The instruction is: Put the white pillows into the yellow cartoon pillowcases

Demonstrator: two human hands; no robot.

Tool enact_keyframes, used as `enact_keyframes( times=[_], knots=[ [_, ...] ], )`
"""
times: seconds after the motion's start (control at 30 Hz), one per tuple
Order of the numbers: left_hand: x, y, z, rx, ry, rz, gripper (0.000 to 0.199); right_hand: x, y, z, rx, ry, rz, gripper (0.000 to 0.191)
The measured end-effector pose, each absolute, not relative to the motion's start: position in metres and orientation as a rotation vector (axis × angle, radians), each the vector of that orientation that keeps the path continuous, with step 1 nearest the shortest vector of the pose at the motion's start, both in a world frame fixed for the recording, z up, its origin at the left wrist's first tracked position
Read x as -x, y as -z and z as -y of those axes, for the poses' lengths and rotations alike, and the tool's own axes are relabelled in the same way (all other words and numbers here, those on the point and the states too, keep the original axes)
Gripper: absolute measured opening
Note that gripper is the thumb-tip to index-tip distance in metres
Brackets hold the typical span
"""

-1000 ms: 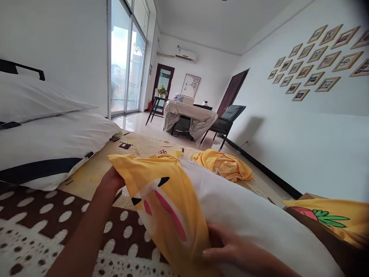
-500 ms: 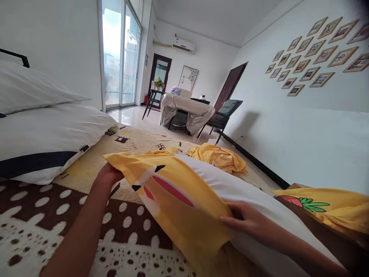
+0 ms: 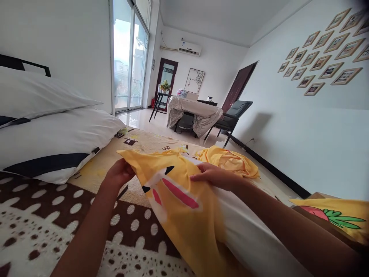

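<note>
A yellow pillowcase [image 3: 190,223] with a pink-and-white rabbit-ear print covers part of a long white pillow [image 3: 245,219] on the bed. The far left corner of the case is pinched in my left hand [image 3: 120,173], whose fingertips are partly hidden by the cloth. My right hand [image 3: 211,175] grips the case at its far edge, near where the white pillow comes out, with thumb and fingers on the fabric. Just beyond that hand, a crumpled yellow cloth [image 3: 230,159] lies on the bed.
White pillows [image 3: 57,138] with dark bands are stacked at the left. A patterned blanket [image 3: 66,207] covers the bed. At the right, another yellow cloth with a carrot print [image 3: 337,217] rests on a box. Beyond the bed stand a covered table [image 3: 193,109] and a dark chair [image 3: 232,117].
My right hand has moved left and away from me along the pillowcase, to its far edge. My left hand keeps the corner. The view has shifted slightly left.
</note>
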State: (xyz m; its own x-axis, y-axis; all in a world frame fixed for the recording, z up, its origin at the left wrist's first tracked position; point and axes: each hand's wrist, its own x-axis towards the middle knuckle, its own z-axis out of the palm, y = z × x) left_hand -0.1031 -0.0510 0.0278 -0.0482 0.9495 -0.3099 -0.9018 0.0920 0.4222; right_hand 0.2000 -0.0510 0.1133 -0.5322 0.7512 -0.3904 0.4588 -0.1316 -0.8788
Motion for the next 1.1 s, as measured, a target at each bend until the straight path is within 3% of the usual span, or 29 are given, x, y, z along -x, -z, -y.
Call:
enact_keyframes(
  times=[0.23, 0.43, 0.6, 0.77, 0.97, 1.1],
  knots=[
    [0.102, -0.021, 0.043, -0.116, -1.544, -0.655, 0.028, -0.253, -0.092, 0.009, 1.617, -1.558, 1.541, 0.028],
    [0.113, -0.020, 0.052, -0.422, -1.462, -0.716, 0.013, -0.252, -0.077, 0.006, 1.496, -1.552, 1.380, 0.013],
    [0.144, -0.011, 0.075, -1.181, -1.074, -0.779, 0.032, -0.246, -0.074, 0.004, 1.417, -1.469, 1.317, 0.010],
    [0.101, -0.022, 0.080, -1.543, -0.606, -0.788, 0.057, -0.233, -0.079, 0.016, 1.480, -1.449, 1.378, 0.015],
    [0.028, -0.027, 0.075, -1.389, -0.939, -1.229, 0.075, -0.232, -0.086, 0.030, 1.527, -1.723, 1.680, 0.031],
    [0.030, -0.019, 0.070, -1.196, -1.111, -1.405, 0.050, -0.231, -0.083, 0.028, 1.467, -1.700, 1.621, 0.021]
  ],
)
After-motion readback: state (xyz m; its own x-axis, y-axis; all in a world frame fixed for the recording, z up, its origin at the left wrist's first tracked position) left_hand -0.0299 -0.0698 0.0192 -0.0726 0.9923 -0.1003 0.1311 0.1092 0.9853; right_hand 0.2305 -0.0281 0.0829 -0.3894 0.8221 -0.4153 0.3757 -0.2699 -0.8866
